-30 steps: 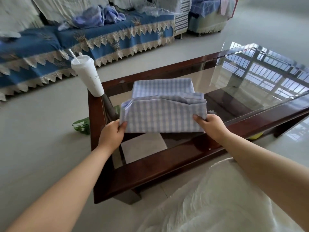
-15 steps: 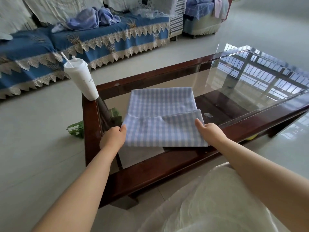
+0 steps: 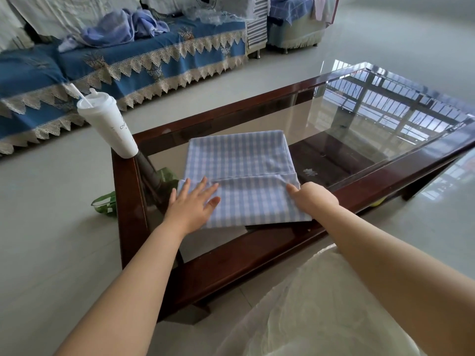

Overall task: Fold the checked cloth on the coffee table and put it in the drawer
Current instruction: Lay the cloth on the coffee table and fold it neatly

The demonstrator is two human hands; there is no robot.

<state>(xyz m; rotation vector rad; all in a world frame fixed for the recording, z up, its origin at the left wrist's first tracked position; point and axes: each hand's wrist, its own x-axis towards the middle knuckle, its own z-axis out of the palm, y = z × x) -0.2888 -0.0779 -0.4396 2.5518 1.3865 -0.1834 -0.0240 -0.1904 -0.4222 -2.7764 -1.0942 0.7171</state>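
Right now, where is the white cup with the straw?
In the head view, the white cup stands on the left far corner of the coffee table, left of the checked cloth.

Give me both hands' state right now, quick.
Left hand: open, fingers spread flat, pressing on the checked cloth.
Right hand: fingers curled at the cloth's right edge; whether it has a grip on the cloth cannot be told.

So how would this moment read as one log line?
step: folding | checked cloth: flat on coffee table | left hand: presses | right hand: on edge
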